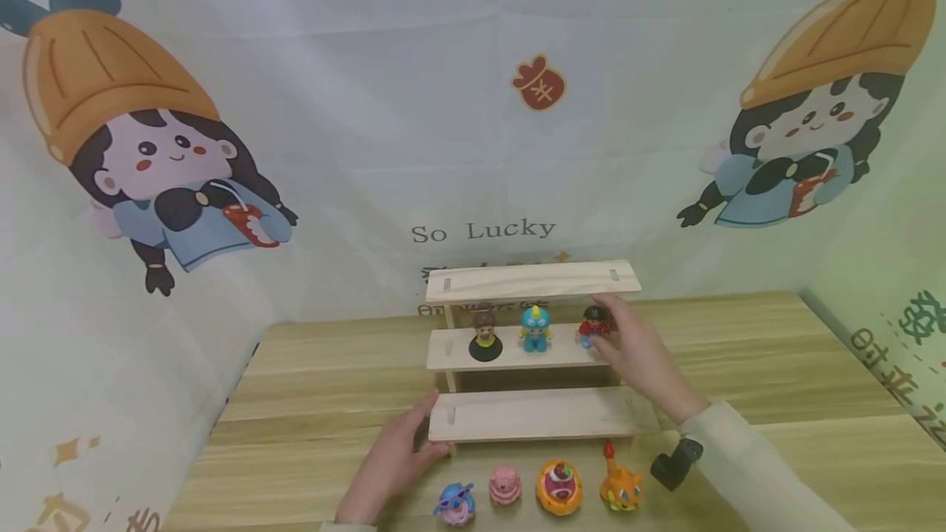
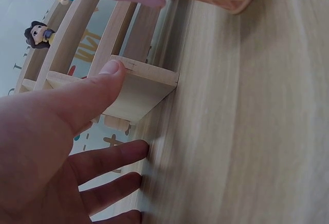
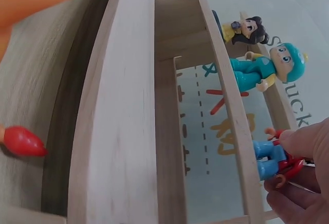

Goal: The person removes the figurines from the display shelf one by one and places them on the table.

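Note:
A three-step wooden shelf point(image 1: 532, 415) stands on the table. My right hand point(image 1: 641, 351) pinches a toy figure point(image 3: 272, 157) with a red top and blue legs at the right end of the middle step. Left of it on that step sit a teal-capped figure point(image 1: 535, 330) and a dark-haired figure point(image 1: 484, 335) on a black base. At the left end of the lowest step, my left hand point(image 1: 395, 450) rests its thumb against the shelf's side board point(image 2: 141, 88). Its other fingers are spread and fairly straight, holding nothing.
Along the table's front, before the shelf, stand a blue toy with sunglasses point(image 1: 455, 504), a pink toy point(image 1: 506, 485), an orange round toy point(image 1: 559, 488) and an orange creature with a red-tipped tail point(image 1: 621, 489). A printed cloth point(image 1: 355, 105) hangs behind.

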Demonstrator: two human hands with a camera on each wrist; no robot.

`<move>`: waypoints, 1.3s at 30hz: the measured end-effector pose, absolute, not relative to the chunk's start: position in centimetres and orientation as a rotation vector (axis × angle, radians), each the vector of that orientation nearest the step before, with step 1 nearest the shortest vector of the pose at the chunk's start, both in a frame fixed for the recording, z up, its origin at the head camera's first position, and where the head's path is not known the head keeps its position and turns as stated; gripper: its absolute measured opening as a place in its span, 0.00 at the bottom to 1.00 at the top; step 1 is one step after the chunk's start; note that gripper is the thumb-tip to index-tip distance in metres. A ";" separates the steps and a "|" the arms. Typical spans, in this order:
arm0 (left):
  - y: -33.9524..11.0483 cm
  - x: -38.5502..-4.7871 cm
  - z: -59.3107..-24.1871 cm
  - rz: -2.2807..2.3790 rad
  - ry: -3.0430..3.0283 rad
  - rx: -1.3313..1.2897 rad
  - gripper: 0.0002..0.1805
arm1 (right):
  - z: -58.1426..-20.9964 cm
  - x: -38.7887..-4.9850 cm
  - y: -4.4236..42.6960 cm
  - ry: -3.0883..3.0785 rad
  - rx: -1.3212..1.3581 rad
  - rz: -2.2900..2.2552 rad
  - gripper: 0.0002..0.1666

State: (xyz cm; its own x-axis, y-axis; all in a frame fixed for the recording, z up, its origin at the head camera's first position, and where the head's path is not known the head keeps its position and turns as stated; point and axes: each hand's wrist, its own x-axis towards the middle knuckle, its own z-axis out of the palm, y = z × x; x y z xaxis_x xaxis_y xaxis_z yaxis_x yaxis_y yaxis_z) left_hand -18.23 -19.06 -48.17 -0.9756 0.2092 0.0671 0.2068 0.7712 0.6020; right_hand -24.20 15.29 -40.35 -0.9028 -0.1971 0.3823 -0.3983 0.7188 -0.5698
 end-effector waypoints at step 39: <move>-19.0 -18.4 -48.2 1.054 2.954 0.365 0.43 | -41.2 -19.4 16.1 -2.532 0.540 1.042 0.29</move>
State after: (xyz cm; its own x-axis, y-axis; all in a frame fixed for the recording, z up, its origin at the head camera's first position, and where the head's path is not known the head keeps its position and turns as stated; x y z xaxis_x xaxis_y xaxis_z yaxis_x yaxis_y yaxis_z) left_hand -18.45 -18.99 -48.24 -0.9732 0.2108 0.0918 0.2213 0.7503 0.6229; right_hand -19.37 16.15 -41.19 -0.8664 -0.2123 0.4519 -0.4688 0.6572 -0.5901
